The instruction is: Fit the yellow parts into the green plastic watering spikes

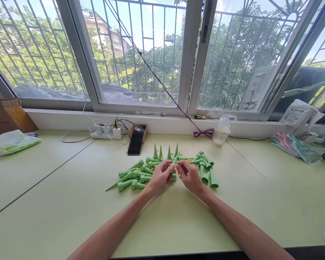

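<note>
My left hand is closed around a green plastic watering spike, its tip pointing up and away from me. Close against it, my right hand has its fingers pinched together; what they hold, if anything, is too small to make out. Green spikes with ribbed caps lie in a loose pile left of my hands, and a second bunch is heaped to the right. Beyond my hands several spikes stand upright on their caps. Small yellow pieces are scattered among them, partly hidden by my fingers.
At the back of the pale green table are a power strip, a small box, coiled wire and a bagged cup. Plastic packets lie far right, a white-green bag far left.
</note>
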{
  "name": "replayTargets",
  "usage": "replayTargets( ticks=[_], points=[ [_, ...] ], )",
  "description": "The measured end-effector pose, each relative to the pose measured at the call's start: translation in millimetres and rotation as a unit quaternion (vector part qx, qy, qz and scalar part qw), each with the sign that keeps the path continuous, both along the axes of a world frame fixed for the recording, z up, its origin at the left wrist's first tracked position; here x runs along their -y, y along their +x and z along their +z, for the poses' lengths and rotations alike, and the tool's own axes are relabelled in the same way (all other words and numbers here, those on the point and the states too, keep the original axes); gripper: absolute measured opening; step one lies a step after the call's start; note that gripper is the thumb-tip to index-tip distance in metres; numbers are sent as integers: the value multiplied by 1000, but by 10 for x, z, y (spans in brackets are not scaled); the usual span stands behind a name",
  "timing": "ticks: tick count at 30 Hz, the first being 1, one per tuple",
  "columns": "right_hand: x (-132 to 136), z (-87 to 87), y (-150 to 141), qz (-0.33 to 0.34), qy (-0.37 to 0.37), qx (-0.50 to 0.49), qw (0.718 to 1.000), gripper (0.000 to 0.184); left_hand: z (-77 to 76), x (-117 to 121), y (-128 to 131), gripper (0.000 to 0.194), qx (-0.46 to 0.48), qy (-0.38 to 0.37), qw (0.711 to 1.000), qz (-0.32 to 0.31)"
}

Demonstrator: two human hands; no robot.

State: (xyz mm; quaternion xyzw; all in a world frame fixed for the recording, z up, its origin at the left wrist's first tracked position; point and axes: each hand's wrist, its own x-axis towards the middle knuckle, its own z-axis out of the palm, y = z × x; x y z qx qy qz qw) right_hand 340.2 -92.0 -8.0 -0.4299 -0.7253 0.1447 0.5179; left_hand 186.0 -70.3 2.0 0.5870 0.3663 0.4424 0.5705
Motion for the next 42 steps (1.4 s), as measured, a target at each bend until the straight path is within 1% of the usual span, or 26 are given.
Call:
replayTargets(
  ticks=[12, 17, 22, 29, 35, 42],
  points=[
    [0, -5, 9, 1, 11, 22, 1000, 15, 8, -5, 0, 45, 16, -18, 1000, 5],
    [6, 1, 12, 7, 14, 26, 1000, 18, 37, 12, -1, 42, 22, -22, 1000, 3],
    [-22, -34, 25, 3, 25, 39, 999, 20, 46, 19, -6, 41, 25, -23, 999, 2],
    [-59, -79, 47, -2, 43, 67, 997, 19, -4, -17, -25, 41, 16, -17, 1000, 8],
    [-51, -76, 52, 2, 34, 84, 996, 22, -46, -35, -35, 38, 16, -14, 1000, 16],
    [-52, -75, 52, 8, 30, 84, 996, 19, 32, 10, -17, 37, -2, -15, 999, 40]
  ],
)
